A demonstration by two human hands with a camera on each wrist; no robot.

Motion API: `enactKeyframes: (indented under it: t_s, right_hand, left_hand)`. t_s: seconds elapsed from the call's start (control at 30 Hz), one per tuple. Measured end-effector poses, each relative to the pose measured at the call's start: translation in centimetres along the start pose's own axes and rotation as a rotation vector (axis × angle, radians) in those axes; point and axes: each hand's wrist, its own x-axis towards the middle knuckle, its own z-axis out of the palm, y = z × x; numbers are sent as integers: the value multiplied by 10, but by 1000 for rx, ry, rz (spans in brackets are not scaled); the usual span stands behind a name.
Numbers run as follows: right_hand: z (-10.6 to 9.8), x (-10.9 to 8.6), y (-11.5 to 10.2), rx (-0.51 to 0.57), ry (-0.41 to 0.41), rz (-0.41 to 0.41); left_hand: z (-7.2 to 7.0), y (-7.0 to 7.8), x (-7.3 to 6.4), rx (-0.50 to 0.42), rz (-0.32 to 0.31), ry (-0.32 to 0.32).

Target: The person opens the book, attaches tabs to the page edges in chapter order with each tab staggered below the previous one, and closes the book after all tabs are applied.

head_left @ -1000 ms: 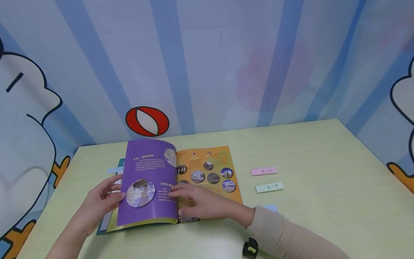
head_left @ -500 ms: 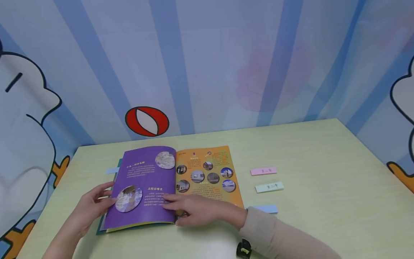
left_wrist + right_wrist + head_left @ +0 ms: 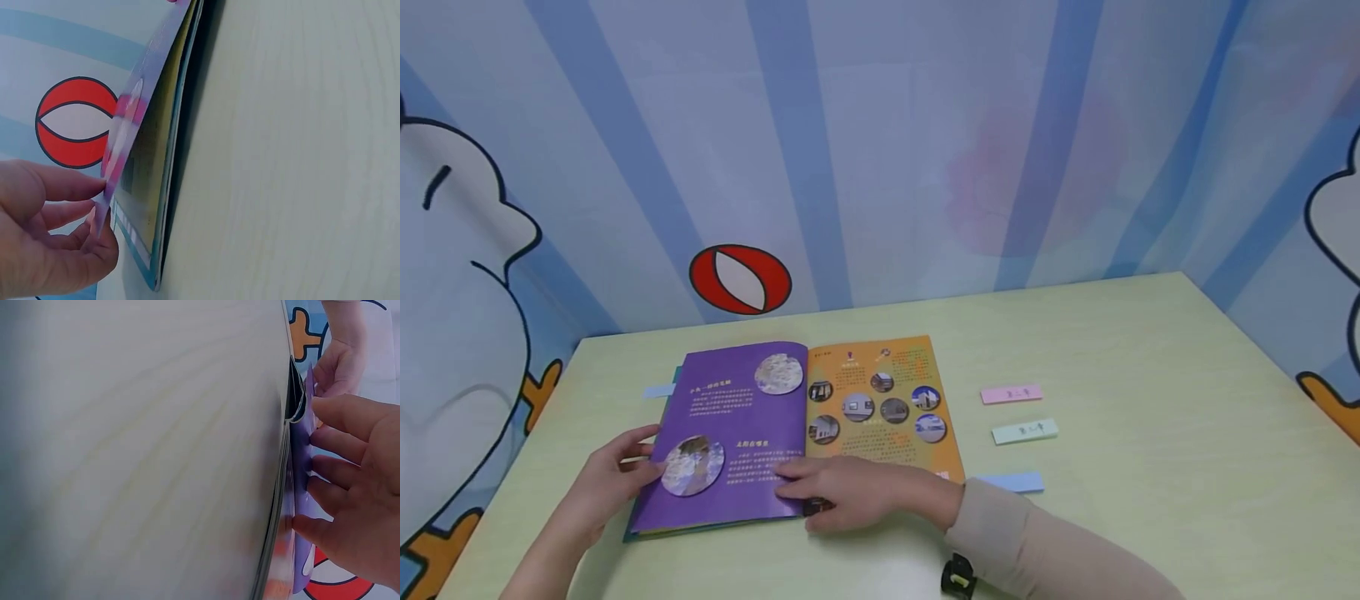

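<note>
An open book (image 3: 880, 442) lies on the table in the head view, a purple page (image 3: 715, 417) on its left and an orange page on its right. At the purple page's outer edge, my left hand (image 3: 613, 471) pinches that page between thumb and fingers; the left wrist view shows the page's edge (image 3: 128, 119) in the grip, above the yellow page and teal cover beneath. My right hand (image 3: 857, 493) rests across the lower middle of the book by the spine, its extended fingers (image 3: 337, 440) touching the purple page. It covers the orange page's lower left corner.
Right of the book lie a pink slip (image 3: 1012, 395), a pale green slip (image 3: 1025, 432) and a blue slip (image 3: 1017, 482), partly behind the right sleeve. A light blue tab (image 3: 658, 391) sticks out at the book's left. A printed sheet (image 3: 880, 167) hangs behind the table.
The purple page has come down from a raised curve to lie flatter on the left side. Both hands have shifted slightly left, and more of the blue slip shows.
</note>
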Motion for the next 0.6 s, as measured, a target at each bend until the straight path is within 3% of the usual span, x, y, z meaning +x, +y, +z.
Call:
enactKeyframes:
  t_s: [0.4,0.5,0.6]
  right_hand:
    - [2,10,0,-172,-171,48]
    - [-1,11,1,-138,-202,53]
    - [-5,9,3,-46,-233,57]
  left_hand:
    - [7,-3,5,134,-35,16]
    - [10,-1,7,243,4,38]
    - [15,5,6,381,86,83]
